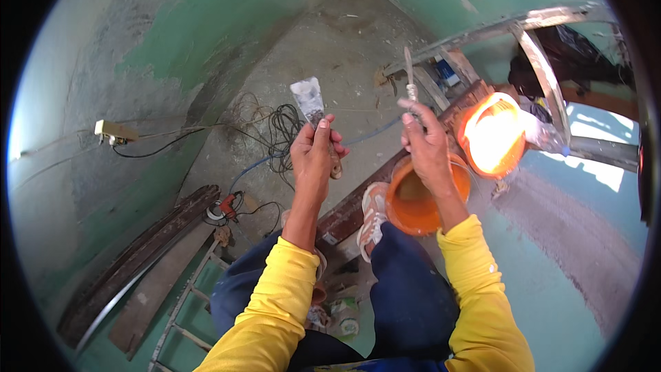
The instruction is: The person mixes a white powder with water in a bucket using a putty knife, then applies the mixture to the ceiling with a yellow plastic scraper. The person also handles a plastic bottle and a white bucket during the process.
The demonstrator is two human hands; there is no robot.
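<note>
A patchy green wall (pixel 234 14) fills the view from 9 to 12 o'clock, above a grey, dusty floor (pixel 358 41). At 2 o'clock leans a worn, ladder-like wooden frame (pixel 539 69). Two orange buckets sit on the right: a sunlit bucket (pixel 499 169) near 3 o'clock and a shaded bucket (pixel 412 216) between 3 and 4. A loose coil of black cable (pixel 284 131) lies at 10 o'clock. Near centre, toward 11, the person's left hand (pixel 313 148) is wrapped around the handle of a putty knife (pixel 308 94), its white-smeared blade pointing to about 11. Between 2 and 3, the right hand (pixel 428 148) pinches, at the fingertips, the lower end of a slim bladed tool (pixel 410 72) pointing toward 1.
</note>
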